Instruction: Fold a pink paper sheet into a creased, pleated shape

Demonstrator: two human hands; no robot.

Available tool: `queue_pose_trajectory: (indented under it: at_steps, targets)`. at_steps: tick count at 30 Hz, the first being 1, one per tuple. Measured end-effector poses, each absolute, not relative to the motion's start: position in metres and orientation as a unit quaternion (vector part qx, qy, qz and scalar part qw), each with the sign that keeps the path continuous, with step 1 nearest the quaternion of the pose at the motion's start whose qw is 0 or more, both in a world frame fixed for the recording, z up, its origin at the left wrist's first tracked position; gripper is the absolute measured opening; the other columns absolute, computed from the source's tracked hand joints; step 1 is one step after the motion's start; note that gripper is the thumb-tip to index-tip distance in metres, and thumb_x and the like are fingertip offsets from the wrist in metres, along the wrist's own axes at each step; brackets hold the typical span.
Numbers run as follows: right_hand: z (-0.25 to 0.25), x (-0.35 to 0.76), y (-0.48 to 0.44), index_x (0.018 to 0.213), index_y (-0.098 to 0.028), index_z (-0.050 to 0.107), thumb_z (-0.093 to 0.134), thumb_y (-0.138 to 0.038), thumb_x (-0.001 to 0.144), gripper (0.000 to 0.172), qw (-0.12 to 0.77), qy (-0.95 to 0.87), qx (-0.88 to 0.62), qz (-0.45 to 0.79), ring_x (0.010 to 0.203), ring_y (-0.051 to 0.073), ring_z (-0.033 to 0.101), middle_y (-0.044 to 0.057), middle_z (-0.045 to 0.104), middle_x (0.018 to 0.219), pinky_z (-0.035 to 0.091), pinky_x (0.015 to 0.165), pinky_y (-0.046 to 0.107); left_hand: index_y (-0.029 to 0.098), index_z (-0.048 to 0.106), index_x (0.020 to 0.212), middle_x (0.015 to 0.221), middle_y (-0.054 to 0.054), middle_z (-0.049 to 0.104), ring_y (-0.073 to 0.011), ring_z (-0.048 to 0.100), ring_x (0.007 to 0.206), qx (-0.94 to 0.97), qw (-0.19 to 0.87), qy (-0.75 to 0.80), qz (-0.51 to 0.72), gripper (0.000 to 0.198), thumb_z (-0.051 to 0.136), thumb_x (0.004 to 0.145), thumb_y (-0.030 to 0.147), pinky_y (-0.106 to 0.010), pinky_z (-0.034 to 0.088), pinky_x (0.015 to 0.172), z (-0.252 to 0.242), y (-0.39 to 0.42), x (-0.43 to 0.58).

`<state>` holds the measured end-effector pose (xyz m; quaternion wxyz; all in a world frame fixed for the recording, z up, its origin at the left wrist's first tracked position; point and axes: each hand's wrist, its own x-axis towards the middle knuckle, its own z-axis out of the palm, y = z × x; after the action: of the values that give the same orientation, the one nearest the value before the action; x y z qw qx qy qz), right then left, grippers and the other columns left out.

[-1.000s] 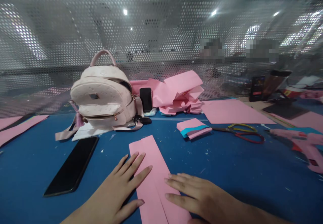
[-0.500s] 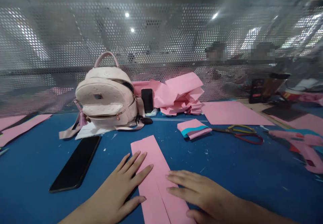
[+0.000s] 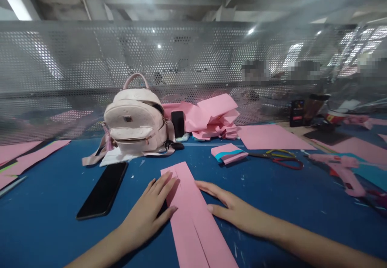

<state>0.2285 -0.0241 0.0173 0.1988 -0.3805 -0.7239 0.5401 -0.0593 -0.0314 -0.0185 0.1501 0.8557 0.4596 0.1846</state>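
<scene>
A long strip of folded pink paper (image 3: 193,219) lies on the blue table, pointing away from me, with a seam running down its middle. My left hand (image 3: 151,207) rests on the paper's left edge, its fingers stretched out over the upper part. Along the right edge lies my right hand (image 3: 232,207), fingers extended and thumb apart, fingertips touching the paper's side. Neither hand grips anything. Beyond the right hand sits a small folded pink and blue paper piece (image 3: 229,154), beside scissors (image 3: 275,156) with yellow and red handles.
A black phone (image 3: 102,191) lies left of my left hand. Behind it stands a cream backpack (image 3: 133,119), with crumpled pink paper (image 3: 211,115) to its right. A pink glue gun (image 3: 341,169) and a flat pink sheet (image 3: 272,136) are on the right. A perforated metal screen (image 3: 193,66) borders the back.
My right hand has moved away from me and off the paper's middle to its right edge. My left hand has shifted slightly up the strip. The view has tilted upward.
</scene>
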Motion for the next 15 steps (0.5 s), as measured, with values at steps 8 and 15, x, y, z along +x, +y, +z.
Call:
queue_pose_trajectory:
  at_steps: [8,15]
  targets:
    - [0.028,0.205,-0.013,0.128,-0.023,0.054,0.066,-0.024,0.088,0.041,0.346,-0.434,-0.327,0.765,0.132,0.023,0.048,0.009,0.044,0.149,0.05,0.101,0.04,0.025,0.04,0.144,0.157,-0.011,0.032,-0.0276,0.032,0.143,0.563,0.54,0.473,0.409,0.057,0.056,0.093,0.046,-0.046,0.035,0.113,0.0,-0.016,-0.052]
    - [0.018,0.197,0.004,0.151,-0.023,0.017,0.075,-0.025,0.077,0.094,0.324,-0.513,-0.376,0.701,0.09,0.016,0.071,0.01,0.066,0.12,0.058,0.078,0.031,0.018,0.045,0.136,0.129,-0.018,0.061,-0.0213,0.07,0.096,0.489,0.615,0.477,0.393,0.058,0.067,0.087,0.041,-0.03,0.056,0.074,0.011,-0.001,-0.047]
